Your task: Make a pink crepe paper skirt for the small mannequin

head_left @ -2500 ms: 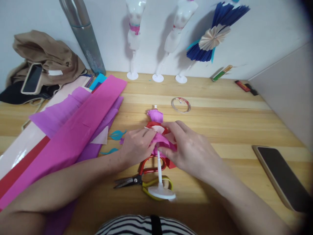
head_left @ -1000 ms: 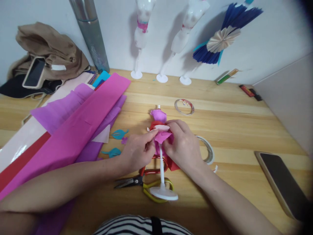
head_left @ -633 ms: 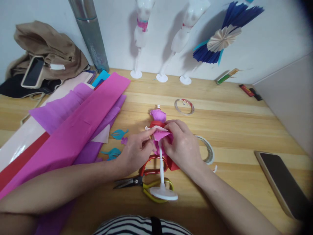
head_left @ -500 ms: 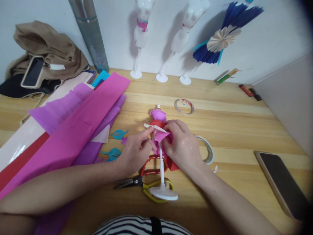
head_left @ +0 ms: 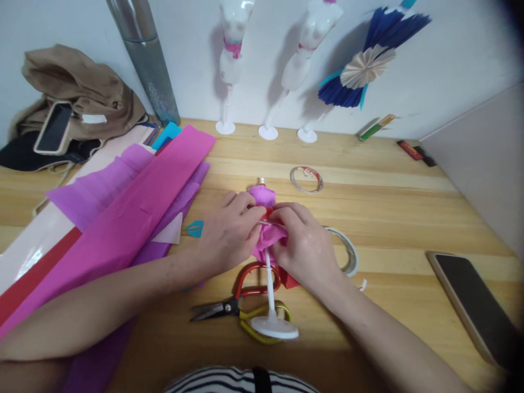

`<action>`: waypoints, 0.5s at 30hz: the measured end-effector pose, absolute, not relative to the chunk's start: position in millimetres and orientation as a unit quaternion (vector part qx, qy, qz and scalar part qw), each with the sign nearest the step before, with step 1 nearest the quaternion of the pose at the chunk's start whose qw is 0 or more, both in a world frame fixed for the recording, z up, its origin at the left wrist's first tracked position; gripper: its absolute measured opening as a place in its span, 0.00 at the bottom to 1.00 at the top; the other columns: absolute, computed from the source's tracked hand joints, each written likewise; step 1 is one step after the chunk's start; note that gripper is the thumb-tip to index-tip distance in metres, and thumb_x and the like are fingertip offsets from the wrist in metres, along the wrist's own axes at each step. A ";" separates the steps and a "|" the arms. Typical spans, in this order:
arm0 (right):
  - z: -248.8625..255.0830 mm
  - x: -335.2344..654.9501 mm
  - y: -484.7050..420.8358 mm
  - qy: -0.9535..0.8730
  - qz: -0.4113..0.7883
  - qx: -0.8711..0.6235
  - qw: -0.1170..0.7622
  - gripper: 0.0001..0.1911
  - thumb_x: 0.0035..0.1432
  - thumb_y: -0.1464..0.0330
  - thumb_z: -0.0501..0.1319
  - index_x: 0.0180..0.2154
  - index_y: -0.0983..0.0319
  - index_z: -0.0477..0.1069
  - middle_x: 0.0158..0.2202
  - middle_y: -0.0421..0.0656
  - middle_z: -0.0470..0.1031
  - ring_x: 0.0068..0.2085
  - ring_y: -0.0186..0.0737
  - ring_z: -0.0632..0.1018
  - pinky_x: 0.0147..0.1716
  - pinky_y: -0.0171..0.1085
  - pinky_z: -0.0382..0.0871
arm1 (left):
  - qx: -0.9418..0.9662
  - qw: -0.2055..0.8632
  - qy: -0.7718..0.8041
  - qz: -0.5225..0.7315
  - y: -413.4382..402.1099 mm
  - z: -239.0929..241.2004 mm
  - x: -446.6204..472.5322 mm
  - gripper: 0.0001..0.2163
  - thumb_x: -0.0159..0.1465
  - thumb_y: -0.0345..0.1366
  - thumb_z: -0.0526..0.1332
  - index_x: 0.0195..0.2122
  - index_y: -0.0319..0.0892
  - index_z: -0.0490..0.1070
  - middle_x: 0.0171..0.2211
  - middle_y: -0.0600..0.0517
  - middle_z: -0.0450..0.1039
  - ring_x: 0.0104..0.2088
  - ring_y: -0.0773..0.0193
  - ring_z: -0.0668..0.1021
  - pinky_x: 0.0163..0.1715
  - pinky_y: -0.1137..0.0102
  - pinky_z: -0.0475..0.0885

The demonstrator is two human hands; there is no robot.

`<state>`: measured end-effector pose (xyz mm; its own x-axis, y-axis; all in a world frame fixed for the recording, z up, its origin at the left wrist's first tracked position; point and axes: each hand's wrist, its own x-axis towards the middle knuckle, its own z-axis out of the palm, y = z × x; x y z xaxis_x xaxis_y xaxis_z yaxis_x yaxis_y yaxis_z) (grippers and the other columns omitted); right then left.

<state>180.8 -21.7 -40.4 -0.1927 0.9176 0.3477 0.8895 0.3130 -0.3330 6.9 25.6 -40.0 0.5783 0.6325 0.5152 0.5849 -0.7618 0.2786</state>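
A small white mannequin on a stand [head_left: 270,295] lies with its round base toward me. Its top is wrapped in pink crepe paper [head_left: 262,195], with a red band [head_left: 269,214] at the waist. My left hand [head_left: 231,232] is closed at the waist, fingertips pinching the edge of a pink paper piece [head_left: 272,236] with a whitish strip along it. From the other side my right hand [head_left: 303,243] pinches the same paper against the figure. Under the stand lie scissors [head_left: 229,307] with one red and one yellow handle.
Crepe paper sheets [head_left: 135,207] are piled at left, by a blue leaf cutout [head_left: 194,228]. Tape rolls [head_left: 347,251] [head_left: 307,179] and a phone [head_left: 470,305] lie at right. Mannequins [head_left: 297,68], a dressed one [head_left: 368,65] and a bottle [head_left: 149,71] stand along the wall.
My left hand has moved up and right onto the waist, its fingers now closing over the strip. The pink paper is pressed closer to the figure. My right hand stays nearly in place.
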 end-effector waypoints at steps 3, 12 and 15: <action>-39.1 180.6 -22.7 -0.776 0.035 -0.578 0.250 0.14 0.47 0.77 0.56 0.38 0.62 0.69 0.42 0.54 0.77 0.44 0.55 0.78 0.38 0.49 0.75 | 0.909 0.042 0.316 0.267 30.1 -43.9 10.7 0.07 0.65 0.28 0.57 0.30 0.40 0.72 0.35 0.48 0.74 0.39 0.59 0.74 0.40 0.64 0.73; -41.2 180.1 -23.7 -0.769 0.025 -0.589 0.246 0.14 0.49 0.76 0.56 0.40 0.60 0.66 0.42 0.52 0.77 0.42 0.53 0.79 0.34 0.44 0.72 | 0.896 0.035 0.305 0.320 29.3 -53.5 9.6 0.11 0.66 0.26 0.55 0.27 0.41 0.69 0.31 0.50 0.73 0.35 0.62 0.73 0.38 0.66 0.71; -41.3 180.5 -23.1 -0.766 0.022 -0.595 0.241 0.12 0.50 0.76 0.55 0.38 0.59 0.66 0.41 0.51 0.78 0.41 0.52 0.79 0.31 0.43 0.71 | 0.889 0.049 0.318 0.325 29.9 -55.0 10.0 0.10 0.66 0.27 0.55 0.27 0.41 0.69 0.31 0.51 0.73 0.35 0.63 0.74 0.39 0.67 0.71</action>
<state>180.5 -23.1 -41.3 -0.1753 0.9227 0.3434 0.9019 0.2904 -0.3198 10.0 29.9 -55.0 0.5859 0.5972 0.5478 0.5340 -0.7930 0.2933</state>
